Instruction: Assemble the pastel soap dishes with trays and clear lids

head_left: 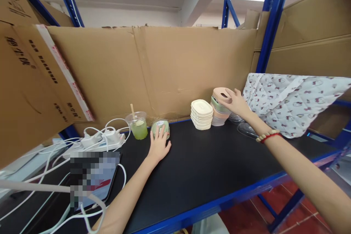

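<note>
My left hand (159, 148) lies with fingers spread over a small container with a green lid (160, 124), touching its top. Reaching to the back right, my right hand (236, 104) has its thumb and fingers at the edge of a pale pink lid (221, 92) that tops a stack. Under that lid are a green lid (218, 106) and clear containers (219, 120); my fingers partly cover the stack's right side. Just left of it stands a neat pile of cream lids (201, 115).
A cup of green drink (139, 128) with a straw stands near the left hand. A tablet (101, 179), white cables and a power strip (109, 140) take up the left. A patterned bag (287, 102) and clear lids (246, 129) lie at right. Cardboard (175, 69) walls the back.
</note>
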The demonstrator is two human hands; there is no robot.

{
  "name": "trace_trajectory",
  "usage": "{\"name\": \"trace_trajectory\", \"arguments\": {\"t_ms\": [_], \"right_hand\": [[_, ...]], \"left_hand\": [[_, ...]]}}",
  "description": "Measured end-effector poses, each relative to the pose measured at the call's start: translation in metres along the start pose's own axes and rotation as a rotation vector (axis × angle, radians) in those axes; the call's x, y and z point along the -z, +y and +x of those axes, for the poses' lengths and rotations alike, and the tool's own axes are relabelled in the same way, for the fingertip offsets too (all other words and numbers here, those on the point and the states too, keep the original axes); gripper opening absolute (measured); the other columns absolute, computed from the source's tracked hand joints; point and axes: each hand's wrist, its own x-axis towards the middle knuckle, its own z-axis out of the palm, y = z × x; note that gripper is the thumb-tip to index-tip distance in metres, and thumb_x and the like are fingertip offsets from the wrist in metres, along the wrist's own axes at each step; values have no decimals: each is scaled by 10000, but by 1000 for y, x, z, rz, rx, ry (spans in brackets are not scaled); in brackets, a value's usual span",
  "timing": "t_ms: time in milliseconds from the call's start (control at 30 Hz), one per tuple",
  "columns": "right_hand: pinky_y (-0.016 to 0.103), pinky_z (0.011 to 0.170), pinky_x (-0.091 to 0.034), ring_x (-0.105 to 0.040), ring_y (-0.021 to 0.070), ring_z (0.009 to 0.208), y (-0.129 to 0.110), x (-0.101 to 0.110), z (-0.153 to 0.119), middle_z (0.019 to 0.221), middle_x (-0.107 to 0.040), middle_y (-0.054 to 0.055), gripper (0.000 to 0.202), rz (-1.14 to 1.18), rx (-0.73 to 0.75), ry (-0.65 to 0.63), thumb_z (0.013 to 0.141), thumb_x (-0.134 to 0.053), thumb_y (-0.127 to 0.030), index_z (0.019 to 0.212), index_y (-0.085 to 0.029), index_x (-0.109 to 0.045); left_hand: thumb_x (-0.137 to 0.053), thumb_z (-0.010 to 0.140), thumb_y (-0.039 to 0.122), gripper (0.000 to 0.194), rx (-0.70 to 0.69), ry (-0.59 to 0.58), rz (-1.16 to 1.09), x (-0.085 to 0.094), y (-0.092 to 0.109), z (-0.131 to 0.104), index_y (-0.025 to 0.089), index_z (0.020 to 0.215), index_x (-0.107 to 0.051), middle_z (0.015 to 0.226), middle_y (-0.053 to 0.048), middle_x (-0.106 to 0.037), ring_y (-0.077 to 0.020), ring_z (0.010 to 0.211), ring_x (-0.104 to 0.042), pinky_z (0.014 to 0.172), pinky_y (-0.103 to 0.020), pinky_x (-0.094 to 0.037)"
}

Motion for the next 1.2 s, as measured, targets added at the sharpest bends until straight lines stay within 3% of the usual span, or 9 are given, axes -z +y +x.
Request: {"name": "trace_trajectory", "arguments": {"t_ms": [133,300,400,500,600,700,800,1000,1200], "right_hand": [[406,995,-421,-496,259,1152,-9,-17,12,1268,-456,110,451,40,-85,-74,782,-535,-386,1189,-206,-606],[407,999,-397,-510,230,1089,-5,-18,14,1148,-557,81,379,147,-46,69,769,-527,-361,1066,-174,-671],[412,1032,-359,-469,226,1120,-23,-20,3,1147,-552,96,399,198,49,357,789,-504,-442,1004,-163,-691],[392,1011,-382,-485,191,1083,-57,-41,-22,1126,-566,93,439,292,342,445,800,-483,-531,945,-178,-699],[349,957,-428,-526,152,1034,-89,-75,-58,1017,-621,41,334,381,875,240,801,-525,-502,874,-227,-700],[306,923,-457,-507,145,1104,-105,-99,-83,1029,-616,35,292,454,1105,169,831,-506,-439,904,-224,-690],[269,884,-474,-544,120,1035,-100,-99,-84,1077,-588,73,363,443,1004,136,866,-421,-424,989,-188,-667],[401,1075,-306,-376,228,1254,-60,-78,-48,1329,-411,119,563,190,342,140,831,-362,-465,1245,-125,-533],[425,1045,-306,-465,226,1148,-40,-94,-36,1145,-549,110,453,208,323,-38,835,-322,-400,1041,-147,-636]], "left_hand": [[-450,798,199,336,16,4,-27,-2,1,-1,122,1068,-634,1392,-174,-406,-354,1335,-297,1061,-600,-244],[-469,814,231,338,74,37,-148,0,4,0,124,1100,-615,1424,-165,-359,-347,1363,-226,1084,-592,-195],[-541,774,237,351,215,146,-765,8,9,3,127,1102,-598,1423,-142,-378,-269,1398,-163,1146,-491,-61],[-587,744,280,324,371,191,-1250,16,18,6,169,1049,-599,1303,-105,-528,-217,1343,-324,1149,-399,-146],[-369,867,413,409,463,163,-1466,21,26,6,147,1131,-534,1083,-132,-645,-213,1030,-612,944,-394,-448],[-392,864,416,400,688,281,-1700,23,29,5,146,1141,-492,940,-95,-677,-184,871,-655,780,-308,-513],[-480,830,345,293,880,391,-1758,21,27,6,118,1010,-523,632,-25,-639,-151,671,-636,722,-259,-494],[-513,816,332,235,903,270,-1747,17,28,7,108,878,-554,470,-7,-568,-134,472,-549,600,-238,-460],[-408,873,435,383,878,26,-1800,19,34,3,109,806,-599,481,-46,-576,-138,449,-533,544,-238,-438]]}}
